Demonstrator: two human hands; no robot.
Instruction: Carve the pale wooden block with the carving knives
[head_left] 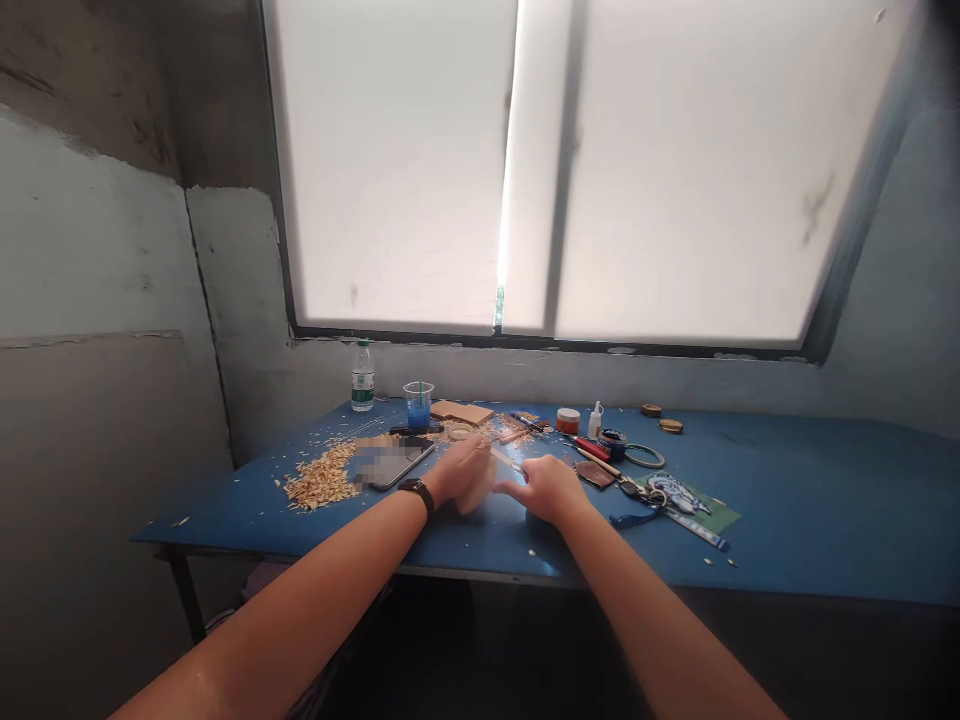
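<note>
My left hand [459, 470], with a dark watch on its wrist, is closed around a pale piece of wood [478, 492] near the table's front edge. Close on its right, my right hand [551, 487] grips a carving knife [507, 460], whose handle is mostly hidden in the fist. The blade points left toward the wood; whether it touches cannot be made out. A heap of wood shavings [322, 478] lies left of my hands, beside a phone [397, 464].
On the blue table [810, 500] stand a water bottle [363, 378], a plastic cup [418, 405], an orange jar [568, 420] and a small white bottle [595, 421]. Flat boards [463, 412] lie behind my hands. Keys [658, 498] rest on a green sheet [724, 515] at the right.
</note>
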